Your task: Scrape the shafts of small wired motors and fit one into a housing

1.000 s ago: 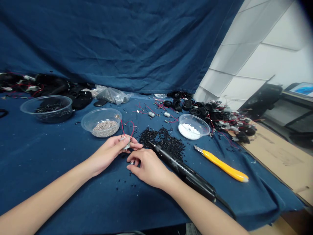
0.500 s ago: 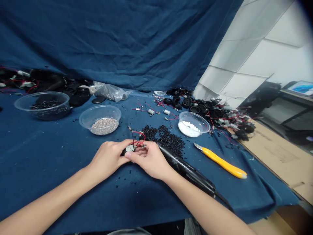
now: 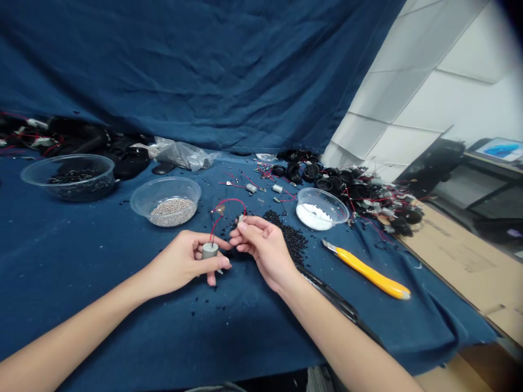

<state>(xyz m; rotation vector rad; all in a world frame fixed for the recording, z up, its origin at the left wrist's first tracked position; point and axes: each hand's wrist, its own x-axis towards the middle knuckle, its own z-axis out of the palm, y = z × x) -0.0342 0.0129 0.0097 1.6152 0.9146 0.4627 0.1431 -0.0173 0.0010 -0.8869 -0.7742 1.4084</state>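
A small grey cylindrical motor (image 3: 210,251) stands upright between the fingers and thumb of my left hand (image 3: 177,267), its flat end facing up. Red and dark wires (image 3: 233,200) rise from it and loop across to my right hand (image 3: 267,247). There my thumb and fingers pinch a small light-coloured connector-like piece (image 3: 241,219), partly covered by the fingertips. At the wire loop sits a tiny brownish part (image 3: 220,209). Just behind my right hand lie many small black pieces (image 3: 292,234), and a black stick-like tool (image 3: 330,296) with a cord runs beneath my right forearm.
A yellow-handled cutter knife (image 3: 368,272) lies at right. Clear bowls hold small metallic pieces (image 3: 172,211), white pieces (image 3: 314,216) and dark pieces (image 3: 75,177). Loose wired motors (image 3: 250,188) lie farther back. A heap of black housings and wires (image 3: 363,190) adjoins a cardboard box (image 3: 457,256).
My hands have moved apart. The motor, earlier mostly covered between both hands, now shows in my left hand, while my right hand has drawn the wire's end away to the right.
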